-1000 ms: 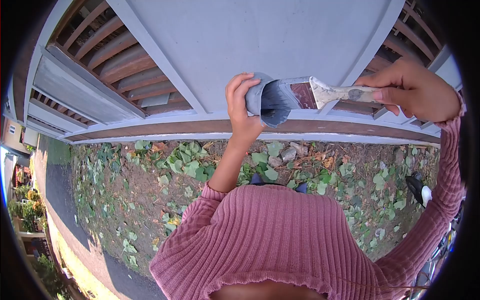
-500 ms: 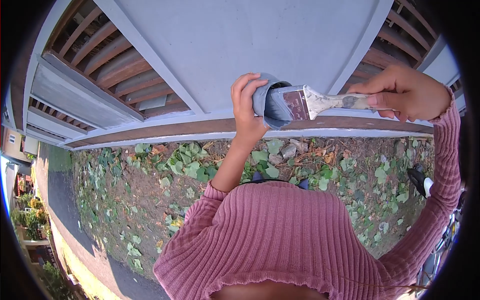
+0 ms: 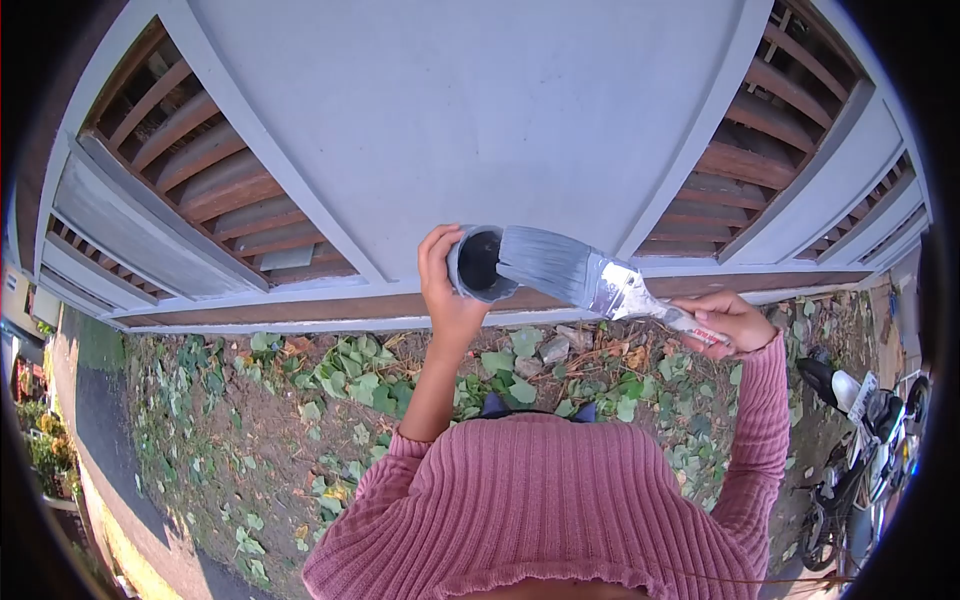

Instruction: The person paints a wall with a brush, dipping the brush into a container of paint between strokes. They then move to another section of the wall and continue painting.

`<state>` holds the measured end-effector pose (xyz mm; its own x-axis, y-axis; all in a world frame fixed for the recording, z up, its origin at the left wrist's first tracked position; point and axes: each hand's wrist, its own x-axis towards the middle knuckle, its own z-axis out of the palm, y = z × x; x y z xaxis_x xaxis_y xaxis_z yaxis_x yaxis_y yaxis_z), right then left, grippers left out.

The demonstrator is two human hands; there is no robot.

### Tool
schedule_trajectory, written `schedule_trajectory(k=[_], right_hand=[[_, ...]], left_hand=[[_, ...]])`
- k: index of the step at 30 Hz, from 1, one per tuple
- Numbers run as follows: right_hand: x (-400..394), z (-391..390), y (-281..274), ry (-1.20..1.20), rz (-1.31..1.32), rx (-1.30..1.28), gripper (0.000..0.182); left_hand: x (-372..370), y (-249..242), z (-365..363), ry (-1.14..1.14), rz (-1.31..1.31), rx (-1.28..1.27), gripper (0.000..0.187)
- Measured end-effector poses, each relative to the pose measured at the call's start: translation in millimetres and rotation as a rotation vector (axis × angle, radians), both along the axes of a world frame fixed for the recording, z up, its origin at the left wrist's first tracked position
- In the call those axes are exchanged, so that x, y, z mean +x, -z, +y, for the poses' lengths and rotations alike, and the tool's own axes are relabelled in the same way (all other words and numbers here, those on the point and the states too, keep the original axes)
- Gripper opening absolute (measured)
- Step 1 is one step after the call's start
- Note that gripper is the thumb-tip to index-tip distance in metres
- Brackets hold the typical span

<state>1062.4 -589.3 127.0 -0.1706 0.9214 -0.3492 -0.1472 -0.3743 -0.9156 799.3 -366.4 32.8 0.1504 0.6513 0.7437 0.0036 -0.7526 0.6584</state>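
Observation:
My left hand (image 3: 443,280) is wrapped round a small paint cup (image 3: 487,288), its mouth turned up toward me and dark inside. In my right hand (image 3: 730,322) is the handle of a wide paintbrush (image 3: 612,287), with a silvery metal ferrule. Grey-blue paint coats the bristles, and their tip lies at the right rim of the cup. Behind both hands stands a light grey-blue painted wall panel (image 3: 470,120).
Slatted brown vents (image 3: 215,160) flank the panel. Leafy ground plants (image 3: 360,375) and a few stones (image 3: 555,350) lie along the wall base. A motorcycle (image 3: 865,440) is at the right. A paved path (image 3: 110,420) runs at the left.
The brush has come out of the cup, so its bristles now show in full. Both hands sit lower in view, and my right hand has moved left. More of the motorcycle shows.

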Motion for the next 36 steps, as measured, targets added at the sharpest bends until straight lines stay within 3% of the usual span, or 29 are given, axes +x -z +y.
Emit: schedule_trajectory(k=[5,8,9,11,13,16,19,28,36], right_hand=[[-42.4,-5.8,50.9,0.383,0.058,0.438,0.037],[-55.4,12.3,53.4,0.681,-0.208,0.626,0.041],[-58.0,21.2,48.9,0.691,-0.213,0.645,0.041],[-61.5,39.2,35.5,0.968,-0.224,0.734,0.044],[-54.3,54.1,22.6,1.022,-0.280,0.746,0.047],[-27.1,80.2,14.1,1.183,-0.738,0.864,0.049],[-4.9,97.7,-5.3,1.203,-0.934,0.850,0.048],[38.0,129.5,-66.6,1.244,-1.098,0.916,0.049],[44.2,135.9,-59.2,1.228,-1.237,0.919,0.048]], left_hand=[[-11.1,25.1,5.7,-0.091,0.095,-0.006,0.063],[-8.4,32.3,-1.4,0.000,0.094,-0.080,0.063],[-8.2,34.8,-3.1,0.025,0.111,-0.093,0.064],[-8.7,34.5,-10.1,0.059,0.155,-0.096,0.065],[-9.3,39.7,-13.9,0.072,0.166,-0.081,0.064],[-13.8,47.7,-19.5,0.074,0.201,-0.105,0.066],[-14.5,52.6,-26.9,0.093,0.137,-0.171,0.062],[-20.9,54.5,-30.0,0.023,0.138,-0.192,0.066],[-12.3,57.2,-29.8,0.011,0.170,-0.183,0.066]])
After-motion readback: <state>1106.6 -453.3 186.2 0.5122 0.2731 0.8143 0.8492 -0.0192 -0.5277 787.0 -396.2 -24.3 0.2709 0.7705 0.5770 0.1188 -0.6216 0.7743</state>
